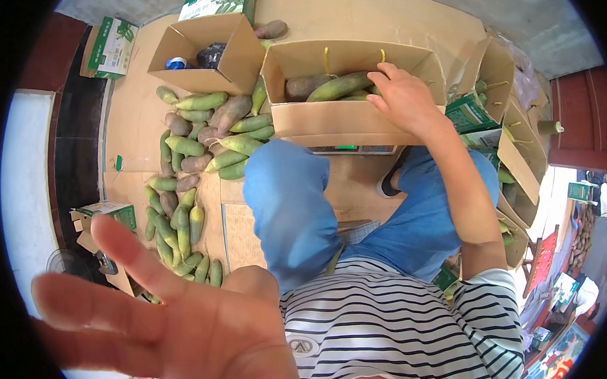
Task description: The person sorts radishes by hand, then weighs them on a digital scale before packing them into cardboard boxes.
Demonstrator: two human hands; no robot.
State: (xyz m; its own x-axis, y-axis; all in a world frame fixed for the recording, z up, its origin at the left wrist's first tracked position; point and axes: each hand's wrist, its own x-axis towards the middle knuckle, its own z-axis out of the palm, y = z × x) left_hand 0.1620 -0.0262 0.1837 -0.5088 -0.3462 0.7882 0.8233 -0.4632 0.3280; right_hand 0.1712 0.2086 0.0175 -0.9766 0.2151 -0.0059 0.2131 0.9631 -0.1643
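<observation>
Close to the camera, my left hand (172,318) is raised palm up with its fingers spread, holding nothing. My right hand (408,99) reaches over the near wall of an open cardboard box (346,124). Its fingers and thumb close around the right end of a long green radish (340,86). A dark purplish radish (307,87) lies beside that one in the box, with more green ones partly hidden beneath. The box rests on a scale with a lit green display (348,148), mostly covered by the box.
Many green and purplish radishes (185,145) lie on the cardboard-covered floor at left. A smaller open box (210,79) with a dark bag stands behind them. Several boxes with yellow cord handles (498,83) line the right side. My knees flank the scale.
</observation>
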